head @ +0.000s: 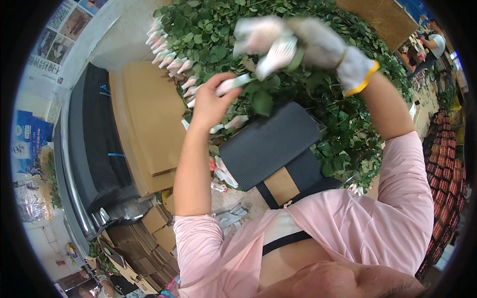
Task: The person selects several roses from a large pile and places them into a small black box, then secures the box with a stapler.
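Pinched in the fingers of my bare left hand [212, 98] is a rose bud in a white net sleeve [233, 85]; its green stem points to the right. My right hand [322, 44], in a white knitted glove with a yellow cuff, is raised over the leaves and blurred by motion. It appears closed around the stems of netted rose buds [277, 56], though its fingertips are hard to make out. Below both hands lies a black ribbed sheet [272, 145] on a dark stand. Leafy rose stems [220, 26] are piled behind, with several netted buds [164, 57] along their left edge.
Brown cardboard sheets [149, 119] stand at the left beside black sheet material [98, 130] and a metal rail [72, 175]. Folded cardboard [143, 246] is stacked lower left. At the far right are stacked reddish bundles [443, 178] and another person [434, 43].
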`<state>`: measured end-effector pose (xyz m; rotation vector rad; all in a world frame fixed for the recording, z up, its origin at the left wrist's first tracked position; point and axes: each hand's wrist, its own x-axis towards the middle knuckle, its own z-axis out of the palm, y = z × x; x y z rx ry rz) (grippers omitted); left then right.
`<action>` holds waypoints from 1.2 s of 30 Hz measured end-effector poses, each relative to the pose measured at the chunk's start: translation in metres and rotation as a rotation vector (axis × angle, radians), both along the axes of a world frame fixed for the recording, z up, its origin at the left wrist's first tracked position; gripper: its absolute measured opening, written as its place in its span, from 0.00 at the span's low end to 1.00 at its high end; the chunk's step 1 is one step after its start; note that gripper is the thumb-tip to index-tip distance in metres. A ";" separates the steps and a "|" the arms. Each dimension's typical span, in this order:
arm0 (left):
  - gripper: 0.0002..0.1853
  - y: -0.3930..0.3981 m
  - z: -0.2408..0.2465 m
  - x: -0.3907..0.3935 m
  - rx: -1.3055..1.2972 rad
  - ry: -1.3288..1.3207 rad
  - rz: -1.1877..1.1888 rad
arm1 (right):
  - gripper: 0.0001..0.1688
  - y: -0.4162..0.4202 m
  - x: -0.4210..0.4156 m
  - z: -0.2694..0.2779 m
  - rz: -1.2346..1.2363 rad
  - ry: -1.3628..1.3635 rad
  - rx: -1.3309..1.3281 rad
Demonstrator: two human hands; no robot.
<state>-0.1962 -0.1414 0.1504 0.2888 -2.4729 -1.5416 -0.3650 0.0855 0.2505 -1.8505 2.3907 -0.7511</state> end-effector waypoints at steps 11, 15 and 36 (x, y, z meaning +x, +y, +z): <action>0.41 -0.030 -0.169 0.020 -0.587 -0.362 -0.273 | 0.25 0.067 -0.002 0.137 -0.194 0.510 -0.455; 0.30 -0.030 -0.157 0.005 -0.458 -0.337 -0.246 | 0.25 0.071 0.001 0.138 -0.212 0.724 -0.483; 0.27 -0.069 -0.138 0.023 -0.579 -0.280 0.088 | 0.25 0.094 -0.003 0.118 -0.244 0.308 -0.391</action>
